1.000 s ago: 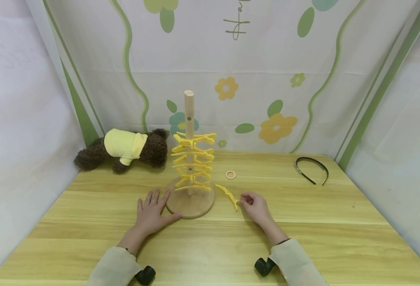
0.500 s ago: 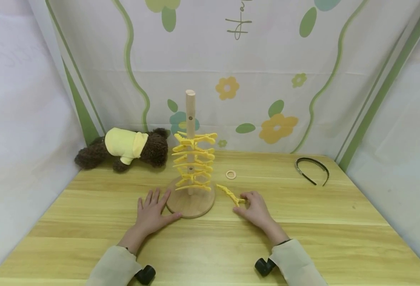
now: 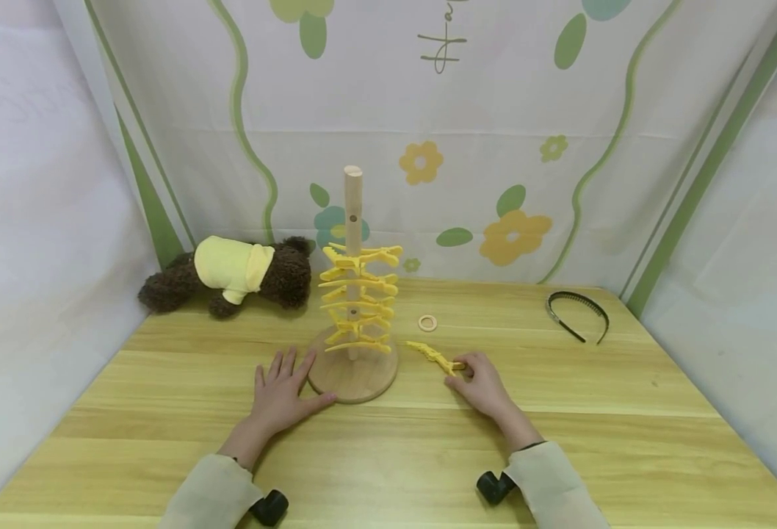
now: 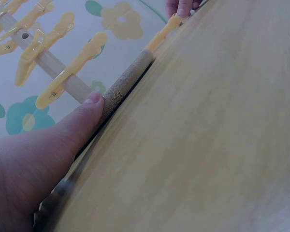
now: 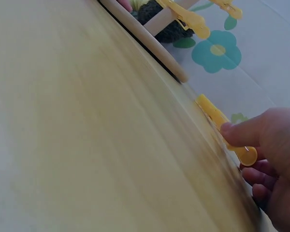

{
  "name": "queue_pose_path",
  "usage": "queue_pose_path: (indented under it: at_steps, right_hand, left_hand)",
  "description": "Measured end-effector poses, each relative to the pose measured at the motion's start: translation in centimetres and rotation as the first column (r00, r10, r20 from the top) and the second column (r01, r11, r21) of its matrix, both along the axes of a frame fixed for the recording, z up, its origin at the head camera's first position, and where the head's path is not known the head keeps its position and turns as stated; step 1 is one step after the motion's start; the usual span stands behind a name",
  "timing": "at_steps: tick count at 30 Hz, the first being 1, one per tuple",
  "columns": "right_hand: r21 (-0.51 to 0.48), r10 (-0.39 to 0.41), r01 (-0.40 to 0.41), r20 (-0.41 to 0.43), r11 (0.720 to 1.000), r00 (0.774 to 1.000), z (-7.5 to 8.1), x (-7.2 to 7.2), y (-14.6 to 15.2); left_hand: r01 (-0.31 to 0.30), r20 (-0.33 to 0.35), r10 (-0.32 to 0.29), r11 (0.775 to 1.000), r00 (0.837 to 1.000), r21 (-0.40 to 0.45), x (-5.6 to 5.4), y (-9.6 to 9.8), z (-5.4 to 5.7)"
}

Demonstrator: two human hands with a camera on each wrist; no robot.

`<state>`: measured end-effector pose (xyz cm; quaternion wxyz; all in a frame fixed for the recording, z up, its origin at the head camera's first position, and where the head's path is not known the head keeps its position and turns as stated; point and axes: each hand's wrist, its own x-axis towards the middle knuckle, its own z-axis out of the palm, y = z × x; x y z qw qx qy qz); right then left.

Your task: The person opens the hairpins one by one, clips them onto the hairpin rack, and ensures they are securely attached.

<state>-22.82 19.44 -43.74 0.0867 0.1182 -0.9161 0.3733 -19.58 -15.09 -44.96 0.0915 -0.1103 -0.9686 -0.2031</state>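
In the head view my right hand pinches the handle end of a yellow hair clip close over the table, right of the stand. The right wrist view shows the thumb on the clip, its tip end pointing toward the stand. My left hand lies spread with fingertips and thumb at the edge of the stand's round wooden base; in the left wrist view the thumb rests on that base. Several more yellow hair clips grip the upright wooden pole, sticking out sideways.
A small pale ring lies behind the held clip. At the back right is a black headband. A brown plush toy in a yellow top lies at the back left. Printed fabric encloses the wooden table.
My right hand went from the clip's handle end to pinching it, and has drawn it slightly to the right. The left hand stays at the base.
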Motion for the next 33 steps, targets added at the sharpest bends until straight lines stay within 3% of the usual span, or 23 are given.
queue_pose_path:
  at_steps: [8,18,26,33]
  right_hand:
    - [-0.107,0.063,-0.051,0.118,0.993,0.991,1.0,-0.2,1.4]
    - [-0.038,0.135,-0.131,0.124,0.991,0.983,2.5,0.5,4.2]
    - [0.039,0.151,-0.151,0.012,0.988,0.988,6.3,-0.3,7.0]
    - [0.136,0.15,-0.136,-0.095,0.981,0.984,12.1,-1.6,7.9]
  left_hand:
    - [-0.003,0.001,0.003,1.0,1.0,0.0,-0.1,0.1,0.0]
    - [-0.006,0.001,0.006,1.0,1.0,-0.002,0.0,0.0,-0.1]
    - [-0.005,-0.003,0.005,1.0,1.0,-0.006,0.1,0.0,0.0]
    - [-0.003,0.0,0.003,1.0,1.0,-0.007,0.1,0.1,0.1]
